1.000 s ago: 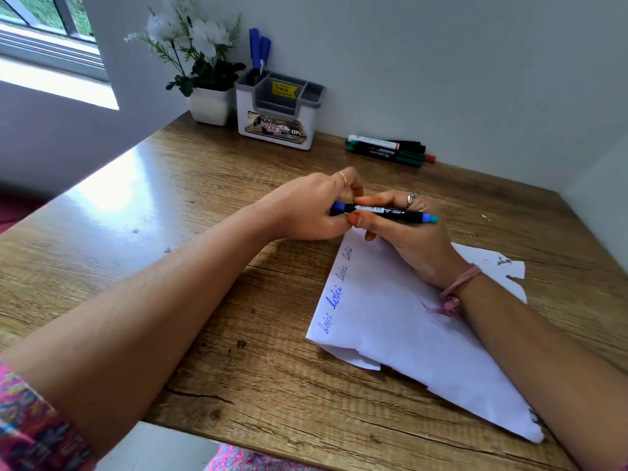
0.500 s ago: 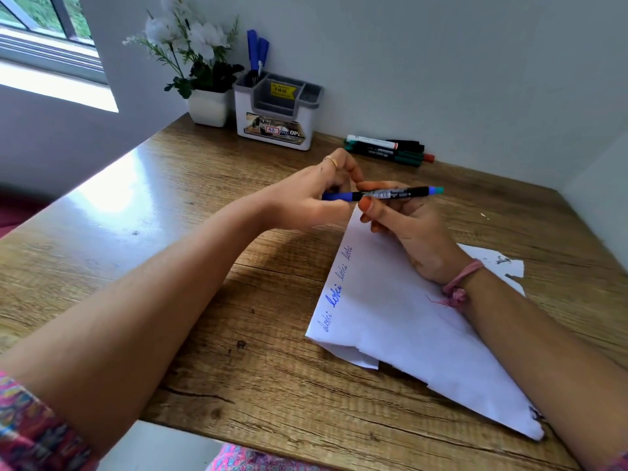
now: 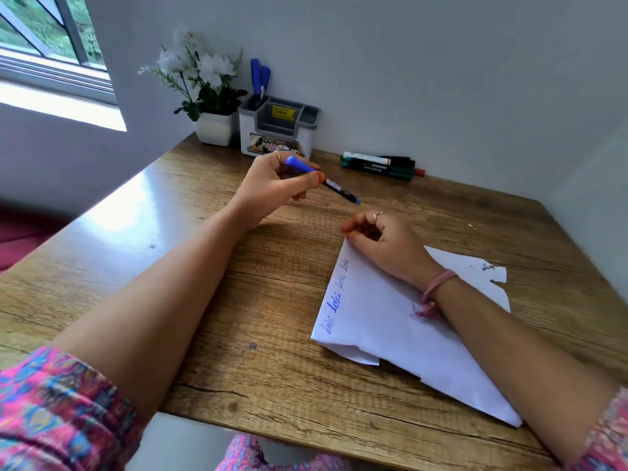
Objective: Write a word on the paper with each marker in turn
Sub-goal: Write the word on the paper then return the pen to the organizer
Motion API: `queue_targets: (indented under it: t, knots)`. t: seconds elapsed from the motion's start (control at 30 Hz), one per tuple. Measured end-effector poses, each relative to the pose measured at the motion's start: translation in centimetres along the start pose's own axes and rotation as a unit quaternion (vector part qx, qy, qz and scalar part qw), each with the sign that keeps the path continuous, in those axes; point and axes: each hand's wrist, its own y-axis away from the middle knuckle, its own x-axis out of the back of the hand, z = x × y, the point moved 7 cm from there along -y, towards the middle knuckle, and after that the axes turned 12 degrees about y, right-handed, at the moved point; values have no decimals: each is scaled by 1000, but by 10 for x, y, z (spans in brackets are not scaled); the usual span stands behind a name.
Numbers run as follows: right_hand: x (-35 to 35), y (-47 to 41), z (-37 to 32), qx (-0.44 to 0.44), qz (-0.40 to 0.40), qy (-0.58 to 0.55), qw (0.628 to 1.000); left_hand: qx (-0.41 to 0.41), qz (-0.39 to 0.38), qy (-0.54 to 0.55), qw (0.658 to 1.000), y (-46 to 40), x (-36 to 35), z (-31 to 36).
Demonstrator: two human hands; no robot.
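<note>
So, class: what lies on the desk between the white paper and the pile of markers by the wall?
Only bare wooden desk between the paper and the markers, seen in the head view; the right hand rests on the paper's near corner.

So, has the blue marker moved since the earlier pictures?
Yes. The left hand has carried the blue marker away from the paper, toward the organizer at the wall.

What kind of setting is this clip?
Likely a home or office desk: a wooden table against a wall, a desk organiser holding pens, a potted white flower, and a window nearby.
</note>
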Motion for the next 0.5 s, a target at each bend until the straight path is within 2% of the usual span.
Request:
queue_targets:
  t: [0.23, 0.5]
  knots:
    - [-1, 1, -15, 46, -33, 93, 994, -31, 73, 63, 995, -3, 12, 5]
    - [1, 6, -14, 34, -11, 64, 997, -71, 131, 82, 985, -6, 23, 17]
